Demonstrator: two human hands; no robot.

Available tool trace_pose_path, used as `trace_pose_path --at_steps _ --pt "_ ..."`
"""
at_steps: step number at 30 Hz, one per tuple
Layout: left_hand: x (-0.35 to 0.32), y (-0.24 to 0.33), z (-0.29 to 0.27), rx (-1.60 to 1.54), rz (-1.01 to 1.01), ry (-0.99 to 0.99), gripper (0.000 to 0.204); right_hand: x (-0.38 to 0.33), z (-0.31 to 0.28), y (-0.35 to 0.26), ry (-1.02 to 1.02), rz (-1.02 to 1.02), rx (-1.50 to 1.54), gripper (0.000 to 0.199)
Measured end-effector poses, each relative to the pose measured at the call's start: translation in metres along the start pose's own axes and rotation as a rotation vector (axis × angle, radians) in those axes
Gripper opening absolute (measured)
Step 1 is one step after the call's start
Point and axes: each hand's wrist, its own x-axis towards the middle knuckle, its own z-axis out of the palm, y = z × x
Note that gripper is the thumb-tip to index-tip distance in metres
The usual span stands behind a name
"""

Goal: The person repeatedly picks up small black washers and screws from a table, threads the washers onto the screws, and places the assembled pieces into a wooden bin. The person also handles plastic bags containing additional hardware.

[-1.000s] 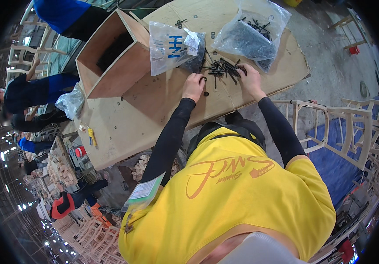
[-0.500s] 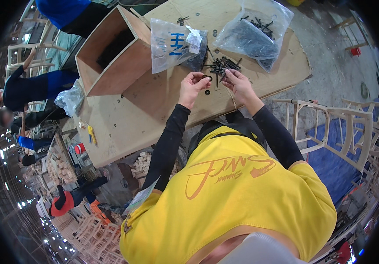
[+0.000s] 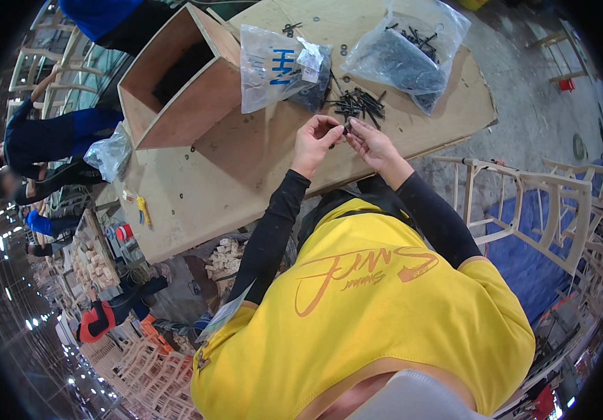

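My left hand [image 3: 313,147] and my right hand [image 3: 377,147] meet fingertip to fingertip above the near edge of the plywood table. The left thumb and fingers pinch a small black washer, and the right fingers pinch a dark bolt [image 3: 346,129] against it. Fingers cover most of both pieces, so I cannot tell how far one sits in the other. Just beyond my hands lies a loose pile of black bolts [image 3: 362,103]. A clear plastic bag [image 3: 266,73] with dark contents lies left of the pile, and another bag of bolts [image 3: 394,66] is at its far right.
An open wooden box [image 3: 196,112] stands left on the table [image 3: 210,203], near yellow-handled pliers [image 3: 144,211] and a crumpled plastic bag [image 3: 109,154]. Unfinished chair frames [image 3: 525,199] stand right of the table. Several people are at the left, one a person in dark clothes [image 3: 64,136].
My hands have come together from slightly apart, the left moving right, so the bolt and washer now meet between the fingertips. The view has shifted slightly.
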Motion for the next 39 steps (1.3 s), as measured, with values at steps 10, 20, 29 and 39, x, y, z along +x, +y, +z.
trace_pose_path --at_steps 10,20,29,39 --pt "-0.002 0.004 0.004 0.237 0.117 -0.004 0.014 -0.01 0.003 0.008 0.002 0.162 0.046 0.018" --pt "0.025 0.149 -0.068 0.622 0.652 0.53 0.017 0.006 -0.032 -0.012 0.441 -0.91 -1.571 0.024" --pt "0.019 0.119 -0.067 0.584 0.506 0.413 0.019 0.008 -0.043 -0.026 0.396 -0.834 -1.557 0.015" --pt "0.015 0.021 0.001 0.222 0.021 0.043 0.014 -0.02 0.01 -0.008 0.001 -0.747 -1.065 0.015"
